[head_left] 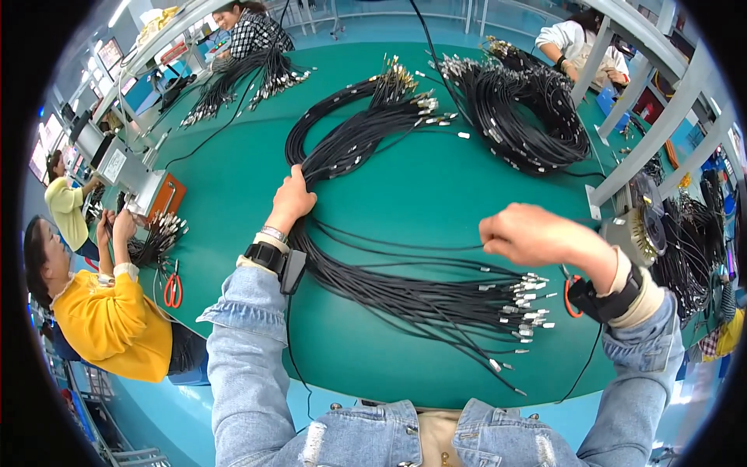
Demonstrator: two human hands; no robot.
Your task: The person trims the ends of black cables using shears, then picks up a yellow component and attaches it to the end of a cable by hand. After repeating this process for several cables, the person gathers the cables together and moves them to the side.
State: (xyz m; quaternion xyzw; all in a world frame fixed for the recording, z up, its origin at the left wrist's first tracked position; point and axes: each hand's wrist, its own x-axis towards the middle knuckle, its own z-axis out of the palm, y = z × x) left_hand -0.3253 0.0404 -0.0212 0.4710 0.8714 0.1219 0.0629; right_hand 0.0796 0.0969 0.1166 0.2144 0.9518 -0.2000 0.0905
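Observation:
My left hand (pixel 294 196) is wrapped round a thick bundle of black cables (pixel 389 296) near the middle of the green table (pixel 436 194). Below that grip the bundle fans out to the right, ending in many silver and white connectors (pixel 529 307). Above it, more of the cables curve up and right, their tips spread over the tabletop. My right hand (pixel 525 236) is closed in a pinch at the end of a black cable drawn apart from the bundle; its tip is hidden in the fingers. Beneath my right wrist lies a red-handled cutting tool (pixel 572 300), partly covered.
A large coil of black cables (pixel 529 117) lies far right beside a grey metal frame (pixel 650 148). Another cable pile (pixel 245 82) lies far left. At left, a co-worker in yellow (pixel 117 319) handles cables by an orange-and-grey machine (pixel 159 194) and red-handled scissors (pixel 173 288).

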